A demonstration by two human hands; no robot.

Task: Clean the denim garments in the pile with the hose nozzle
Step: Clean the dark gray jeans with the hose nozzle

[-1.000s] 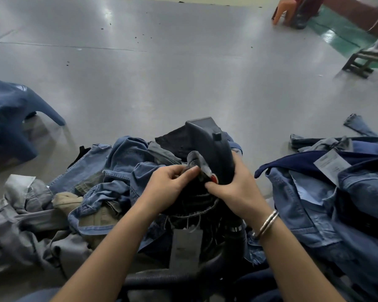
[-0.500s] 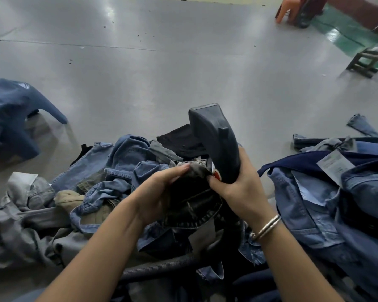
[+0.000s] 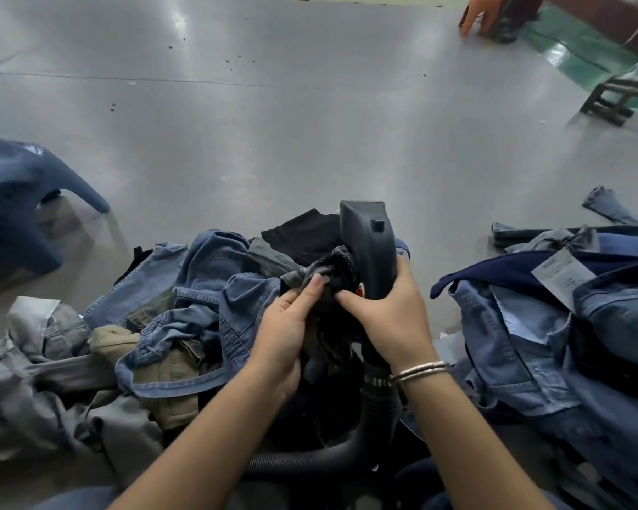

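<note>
Denim fills most of what I get from the head view, and much of it is hard to sort: the pile point(image 3: 199, 325) in front of me is a tangle of blue, grey and khaki pieces, so I cannot count the garments in it. A second heap of blue denim point(image 3: 568, 344) lies to the right, cut off by the frame edge, with one white paper tag point(image 3: 562, 268) showing on it. The dark garment point(image 3: 328, 274) I am working on is bunched so tightly that I cannot tell what kind of piece it is; its lower part drops out of sight between my wrists. The hose nozzle point(image 3: 371, 248) stands upright, its mouth pointing away from me, and the ribbed hose point(image 3: 310, 461) below it curves left and is partly hidden under my arms.

I count two hands, one nozzle, one hose. My left hand point(image 3: 288, 325) has its fingers curled round the bunched dark cloth, thumb laid along the top, pressing it against the nozzle's side. My right hand point(image 3: 387, 314) is wrapped around the nozzle body, thumb reaching toward a small red spot point(image 3: 360, 288) I cannot identify. Two thin silver bangles point(image 3: 418, 370) sit on that wrist.

On the grey floor point(image 3: 273, 123), a blue plastic stool point(image 3: 19, 200) stands far left, partly cropped.
</note>
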